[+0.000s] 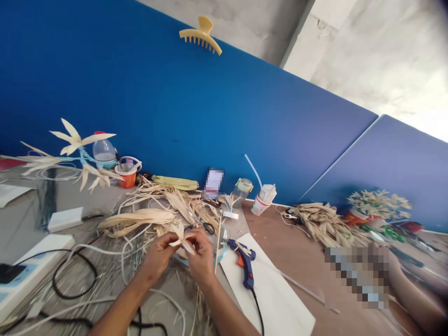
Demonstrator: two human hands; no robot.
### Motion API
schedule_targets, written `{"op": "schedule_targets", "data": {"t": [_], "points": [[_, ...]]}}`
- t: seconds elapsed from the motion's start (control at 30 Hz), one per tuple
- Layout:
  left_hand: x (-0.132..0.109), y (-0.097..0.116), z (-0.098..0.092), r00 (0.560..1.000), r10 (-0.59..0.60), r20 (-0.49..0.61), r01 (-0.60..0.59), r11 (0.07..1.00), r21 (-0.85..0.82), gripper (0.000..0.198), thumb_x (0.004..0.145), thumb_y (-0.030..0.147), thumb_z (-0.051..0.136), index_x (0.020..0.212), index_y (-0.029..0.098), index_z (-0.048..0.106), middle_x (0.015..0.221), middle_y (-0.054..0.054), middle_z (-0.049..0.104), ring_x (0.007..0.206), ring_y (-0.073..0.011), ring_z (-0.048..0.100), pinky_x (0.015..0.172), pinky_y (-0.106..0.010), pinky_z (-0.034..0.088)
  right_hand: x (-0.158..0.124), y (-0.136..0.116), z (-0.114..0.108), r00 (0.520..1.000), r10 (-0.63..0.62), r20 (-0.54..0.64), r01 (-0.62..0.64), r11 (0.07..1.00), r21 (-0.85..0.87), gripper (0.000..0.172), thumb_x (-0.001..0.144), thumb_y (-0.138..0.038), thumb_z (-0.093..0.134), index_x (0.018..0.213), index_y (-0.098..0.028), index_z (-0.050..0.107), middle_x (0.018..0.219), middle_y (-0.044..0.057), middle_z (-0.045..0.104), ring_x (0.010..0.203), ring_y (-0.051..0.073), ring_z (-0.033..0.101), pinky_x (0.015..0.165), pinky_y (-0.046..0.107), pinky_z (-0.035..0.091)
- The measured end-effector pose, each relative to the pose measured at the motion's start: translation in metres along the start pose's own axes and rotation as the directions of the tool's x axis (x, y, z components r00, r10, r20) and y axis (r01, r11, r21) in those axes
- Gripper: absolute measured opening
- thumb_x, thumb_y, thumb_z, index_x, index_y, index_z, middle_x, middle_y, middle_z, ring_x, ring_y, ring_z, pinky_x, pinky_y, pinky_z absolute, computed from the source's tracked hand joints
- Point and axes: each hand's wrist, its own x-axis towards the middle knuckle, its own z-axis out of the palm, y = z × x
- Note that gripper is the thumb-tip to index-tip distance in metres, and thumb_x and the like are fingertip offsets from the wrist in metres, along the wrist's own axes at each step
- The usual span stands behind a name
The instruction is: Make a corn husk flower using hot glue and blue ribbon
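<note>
We're pinching the pale husk flower (182,240) with left grip (159,255) and right grip (202,255), over the counter (101,200); its petals (179,231) are showing, any stem we're not seeing; stemmed blooms (74,142) at far left are looking finished; loose husks (140,218) are lying unworked.

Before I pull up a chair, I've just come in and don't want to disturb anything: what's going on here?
A person holds a small pale flower, seemingly of dried husk, between the fingers of both hands, left and right. Dried husks lie just beyond. A blue glue gun rests untouched on a white sheet to the right. At far right, another person's arm reaches in; what that hand does is blurred out.
</note>
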Motion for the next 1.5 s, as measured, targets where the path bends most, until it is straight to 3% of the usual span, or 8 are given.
{"op": "schedule_targets", "data": {"t": [0.17,0.37,0.53,0.7,0.9,1.13,1.27,1.5], "points": [[-0.003,-0.001,0.002,0.996,0.076,-0.048,-0.071,0.993,0.092,0.008,0.066,0.026,0.063,0.063,0.020,0.066,0.059,0.001,0.063,0.059,-0.0169,0.055,0.059,-0.027,0.044,-0.001,0.002,0.001,0.999,0.036,-0.022,-0.036,0.999,0.013,0.006,0.073,-0.015,0.059,0.072,-0.020,0.061,0.076,0.001,0.054,0.074,0.015,0.051,0.066,0.027,0.041],[-0.009,-0.004,0.005,0.989,0.143,-0.048,-0.128,0.966,0.225,0.016,0.076,0.030,0.057,0.069,0.020,0.068,0.064,0.000,0.065,0.064,-0.0175,0.057,0.063,-0.027,0.045,-0.004,0.010,0.008,0.980,0.186,-0.070,-0.173,0.971,0.162,0.010,0.070,-0.020,0.060,0.078,-0.019,0.054,0.076,-0.001,0.051,0.068,0.013,0.049,0.065,0.026,0.042],[-0.017,-0.002,0.007,0.974,0.202,-0.103,-0.171,0.953,0.250,0.010,0.072,0.025,0.062,0.075,0.022,0.072,0.072,-0.002,0.069,0.069,-0.0194,0.060,0.069,-0.028,0.045,-0.005,0.007,0.007,0.984,0.154,-0.089,-0.146,0.985,0.090,0.005,0.072,-0.020,0.056,0.074,-0.020,0.052,0.076,-0.001,0.051,0.071,0.014,0.049,0.068,0.026,0.043],[-0.019,-0.001,0.008,0.990,0.093,-0.110,-0.085,0.993,0.076,0.014,0.066,0.026,0.069,0.078,0.021,0.074,0.079,-0.005,0.072,0.076,-0.0231,0.062,0.073,-0.030,0.046,-0.002,0.003,-0.001,0.988,0.136,-0.078,-0.135,0.991,0.022,0.008,0.074,-0.020,0.057,0.069,-0.020,0.051,0.077,0.000,0.051,0.074,0.015,0.049,0.072,0.027,0.043],[-0.012,0.004,0.009,0.998,0.042,-0.045,-0.044,0.998,-0.042,0.010,0.069,0.028,0.067,0.066,0.019,0.068,0.063,0.000,0.063,0.063,-0.0167,0.053,0.062,-0.025,0.043,0.001,0.004,-0.004,0.988,0.148,-0.039,-0.143,0.983,0.117,0.008,0.068,-0.017,0.062,0.067,-0.019,0.054,0.079,0.001,0.053,0.076,0.015,0.052,0.074,0.027,0.043],[-0.008,-0.006,0.007,0.994,-0.071,-0.081,0.052,0.975,-0.218,0.016,0.062,0.031,0.074,0.070,0.018,0.070,0.067,-0.001,0.066,0.067,-0.0180,0.056,0.067,-0.028,0.044,0.000,-0.001,-0.007,0.984,0.166,0.067,-0.176,0.971,0.165,0.005,0.073,-0.024,0.059,0.072,-0.019,0.058,0.076,0.000,0.054,0.070,0.014,0.052,0.067,0.026,0.044],[-0.007,-0.013,0.005,0.994,-0.082,-0.072,0.064,0.973,-0.222,0.021,0.063,0.036,0.074,0.074,0.018,0.070,0.072,-0.003,0.068,0.074,-0.0216,0.059,0.075,-0.032,0.045,-0.003,-0.002,-0.004,0.964,0.242,0.107,-0.260,0.943,0.207,0.007,0.073,-0.026,0.058,0.076,-0.020,0.057,0.071,-0.001,0.054,0.060,0.012,0.048,0.057,0.023,0.042],[-0.007,-0.011,0.006,0.993,-0.079,-0.090,0.064,0.985,-0.159,0.023,0.071,0.040,0.068,0.064,0.018,0.063,0.063,0.000,0.059,0.066,-0.0177,0.052,0.066,-0.028,0.042,-0.003,0.001,-0.005,0.986,0.155,0.060,-0.159,0.985,0.061,0.007,0.076,-0.022,0.055,0.071,-0.019,0.060,0.076,0.002,0.055,0.073,0.015,0.054,0.068,0.026,0.045]]}}
